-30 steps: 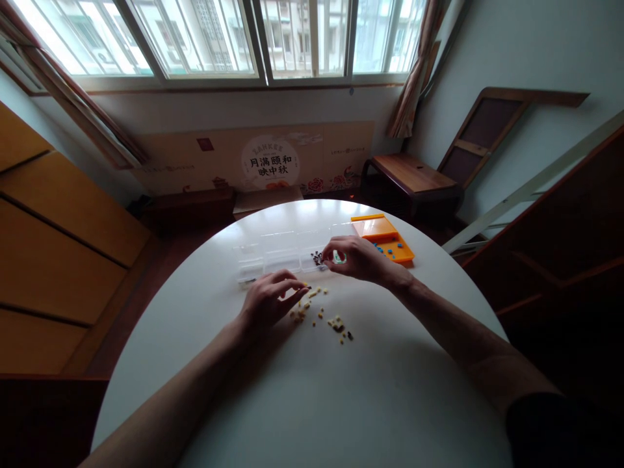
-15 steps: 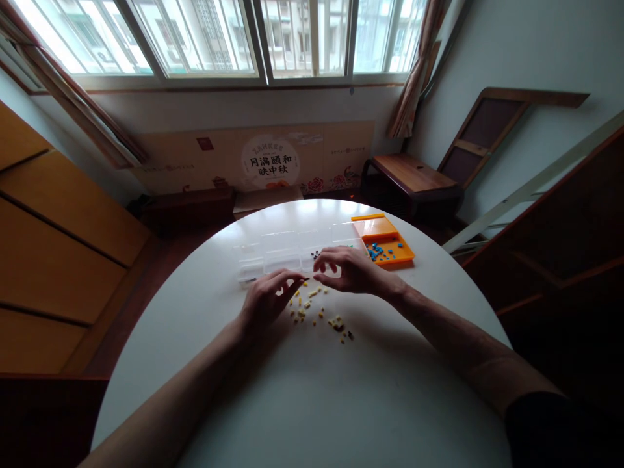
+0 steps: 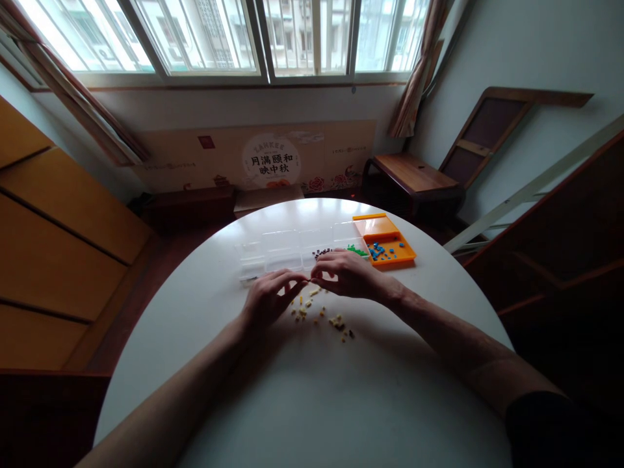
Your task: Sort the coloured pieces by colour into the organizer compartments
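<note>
Over the middle of the table, my left hand [image 3: 267, 298] pinches a small dark brick [image 3: 309, 280] between thumb and fingertips. My right hand [image 3: 348, 274] meets it from the other side, thumb and forefinger closed on the same brick; its exact shape is too small to make out. Just below the hands lie several loose pale yellow and orange-yellow bricks [image 3: 303, 313]. A second small cluster of yellow bricks [image 3: 336, 320], with a few dark ones among them, sits nearer to me. Behind my hands stands a clear compartment box [image 3: 280, 242], its front edge partly covered by my fingers.
Dark bricks [image 3: 320, 253] and green bricks [image 3: 358, 250] lie in compartments of the clear box. At its right end is an orange tray [image 3: 404, 258] holding blue bricks [image 3: 377, 251]. The round white table [image 3: 312, 403] has a wooden stool [image 3: 409, 172] beyond it.
My right hand has moved slightly left and closed its fingertips onto the dark brick in my left hand. More of the green and dark bricks now shows behind it.
</note>
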Demonstrator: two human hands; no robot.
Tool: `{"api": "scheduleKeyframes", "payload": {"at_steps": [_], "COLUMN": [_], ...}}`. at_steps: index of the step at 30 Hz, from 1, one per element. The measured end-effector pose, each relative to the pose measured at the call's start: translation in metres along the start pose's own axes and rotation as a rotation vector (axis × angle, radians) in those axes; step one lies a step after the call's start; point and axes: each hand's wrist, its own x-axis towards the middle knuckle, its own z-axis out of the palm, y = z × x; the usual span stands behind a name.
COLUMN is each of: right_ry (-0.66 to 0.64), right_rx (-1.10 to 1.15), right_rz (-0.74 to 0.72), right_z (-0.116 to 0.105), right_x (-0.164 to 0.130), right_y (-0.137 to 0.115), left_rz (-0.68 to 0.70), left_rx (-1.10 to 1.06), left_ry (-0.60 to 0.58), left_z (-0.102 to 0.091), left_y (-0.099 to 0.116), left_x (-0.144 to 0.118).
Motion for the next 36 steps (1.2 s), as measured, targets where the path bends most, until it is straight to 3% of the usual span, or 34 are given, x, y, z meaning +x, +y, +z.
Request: {"api": "scheduleKeyframes", "payload": {"at_steps": [3, 9, 17, 20, 24, 28, 31, 36], "right_ry": [0.031, 0.242, 0.210, 0.142, -0.033, -0.430, -0.660, -0.694], "right_rx": [-0.037, -0.059, -0.089, -0.089, -0.012, 0.070, 0.099, 0.030], "right_rz": [0.035, 0.276, 0.409, 0.459, 0.445, 0.437, 0.415, 0.341], "right_z": [-0.004, -0.009, -0.003, -0.008, -0.031, -0.058, -0.064, -0.052], "right_x": [0.001, -0.002, -0.005, -0.005, -0.003, -0.002, -0.004, -0.006], "right_y": [0.005, 0.021, 0.027, 0.025, 0.017, -0.004, -0.024, -0.049], "left_rz": [-0.053, -0.092, -0.079, -0.087, -0.094, -0.097, -0.101, -0.098], "left_rx": [0.036, 0.054, 0.064, 0.077, 0.096, 0.099, 0.094, 0.109], "left_ry": [0.030, 0.017, -0.026, -0.025, -0.035, -0.042, -0.044, -0.044], "left_z": [0.001, 0.002, 0.003, 0.003, 0.003, 0.004, 0.005, 0.006], "left_y": [0.001, 0.001, 0.000, -0.001, -0.003, -0.003, -0.002, 0.000], "left_x": [0.001, 0.000, -0.001, -0.001, -0.002, -0.003, -0.003, -0.002]}}
